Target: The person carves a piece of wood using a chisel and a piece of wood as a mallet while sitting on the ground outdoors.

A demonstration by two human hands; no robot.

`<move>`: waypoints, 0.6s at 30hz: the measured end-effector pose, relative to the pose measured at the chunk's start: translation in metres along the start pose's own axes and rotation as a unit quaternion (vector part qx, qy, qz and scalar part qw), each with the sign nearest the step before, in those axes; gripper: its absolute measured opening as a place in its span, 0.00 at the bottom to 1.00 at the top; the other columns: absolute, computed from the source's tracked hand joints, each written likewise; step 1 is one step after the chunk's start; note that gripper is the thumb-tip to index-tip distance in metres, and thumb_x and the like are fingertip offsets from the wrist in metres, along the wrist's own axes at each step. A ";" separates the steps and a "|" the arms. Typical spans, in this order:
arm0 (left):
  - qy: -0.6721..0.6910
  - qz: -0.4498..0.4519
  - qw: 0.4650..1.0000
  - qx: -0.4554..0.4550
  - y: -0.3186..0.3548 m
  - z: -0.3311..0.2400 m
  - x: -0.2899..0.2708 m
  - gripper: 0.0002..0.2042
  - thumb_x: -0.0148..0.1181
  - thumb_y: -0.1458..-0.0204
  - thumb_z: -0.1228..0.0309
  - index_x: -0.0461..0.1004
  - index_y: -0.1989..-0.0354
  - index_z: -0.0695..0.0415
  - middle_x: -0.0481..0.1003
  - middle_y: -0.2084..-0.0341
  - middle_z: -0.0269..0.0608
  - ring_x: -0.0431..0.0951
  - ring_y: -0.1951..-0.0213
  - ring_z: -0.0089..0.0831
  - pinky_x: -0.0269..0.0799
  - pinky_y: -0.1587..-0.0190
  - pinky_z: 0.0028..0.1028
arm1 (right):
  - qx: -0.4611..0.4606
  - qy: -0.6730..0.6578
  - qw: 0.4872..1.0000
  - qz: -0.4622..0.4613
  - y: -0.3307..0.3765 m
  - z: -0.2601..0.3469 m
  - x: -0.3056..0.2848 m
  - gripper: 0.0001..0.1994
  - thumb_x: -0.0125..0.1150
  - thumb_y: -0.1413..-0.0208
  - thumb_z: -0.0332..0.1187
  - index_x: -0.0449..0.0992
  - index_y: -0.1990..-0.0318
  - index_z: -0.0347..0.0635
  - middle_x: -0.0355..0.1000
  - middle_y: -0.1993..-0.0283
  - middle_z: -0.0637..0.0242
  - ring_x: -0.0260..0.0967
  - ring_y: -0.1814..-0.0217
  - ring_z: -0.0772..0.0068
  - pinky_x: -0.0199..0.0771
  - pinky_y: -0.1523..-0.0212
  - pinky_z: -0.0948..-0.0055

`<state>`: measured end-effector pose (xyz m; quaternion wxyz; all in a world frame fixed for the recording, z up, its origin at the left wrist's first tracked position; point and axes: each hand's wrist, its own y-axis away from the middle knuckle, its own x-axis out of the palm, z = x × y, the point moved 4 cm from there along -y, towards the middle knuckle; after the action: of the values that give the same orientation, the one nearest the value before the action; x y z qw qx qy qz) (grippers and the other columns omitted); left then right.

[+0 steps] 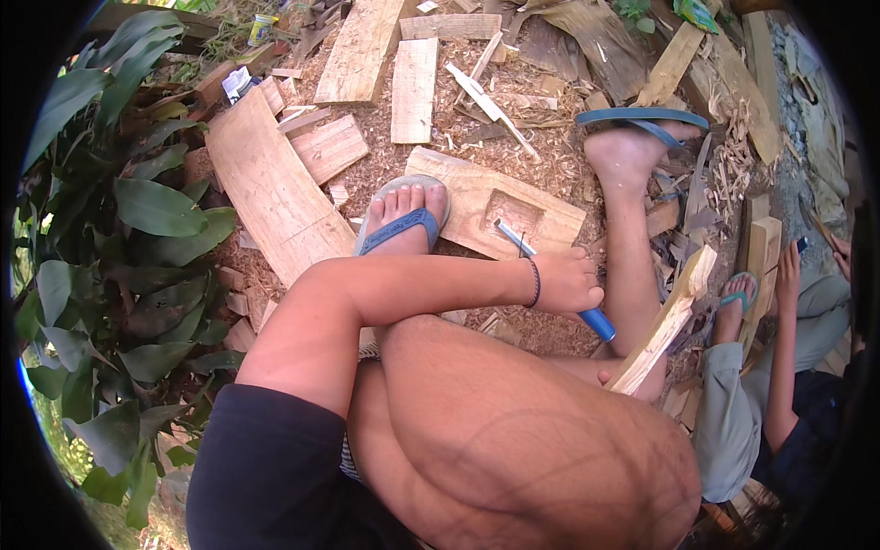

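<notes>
My left hand (566,280), with a dark braided band at its wrist, is closed around a chisel (598,324) with a blue handle. The chisel's metal blade slants into a rectangular recess cut in a wooden board (458,188). My foot in a blue-strapped sandal (400,229) presses on the board's left end. At the right, a rough split length of wood (665,321) stands tilted above my leg. My right hand (604,377) grips its lower end; only a fingertip shows, and the rest is hidden behind my thigh.
Several loose planks (275,188) and offcuts lie on ground covered in wood shavings (367,151). Broad-leaved plants (156,211) crowd the left side. My other foot, in a blue sandal (642,115), rests at the upper right. Another person (761,403) sits close by on the right.
</notes>
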<state>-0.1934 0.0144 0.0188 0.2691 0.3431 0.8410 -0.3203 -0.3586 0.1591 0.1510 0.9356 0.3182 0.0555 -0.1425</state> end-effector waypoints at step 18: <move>0.034 -0.030 0.998 -0.042 -0.007 0.010 -0.004 0.20 0.63 0.49 0.48 0.70 0.72 0.54 0.76 0.77 0.38 0.78 0.69 0.38 0.66 0.59 0.34 | -0.046 -0.002 0.996 -0.079 -0.014 -0.003 -0.001 0.45 0.53 0.38 0.52 0.35 0.23 0.44 0.62 0.39 0.52 0.67 0.72 0.70 0.71 0.74 0.72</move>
<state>-0.1937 0.0018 0.0169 0.2448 0.3166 0.8722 -0.2812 -0.3635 0.1502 0.1406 0.9352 0.2688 0.0855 -0.2143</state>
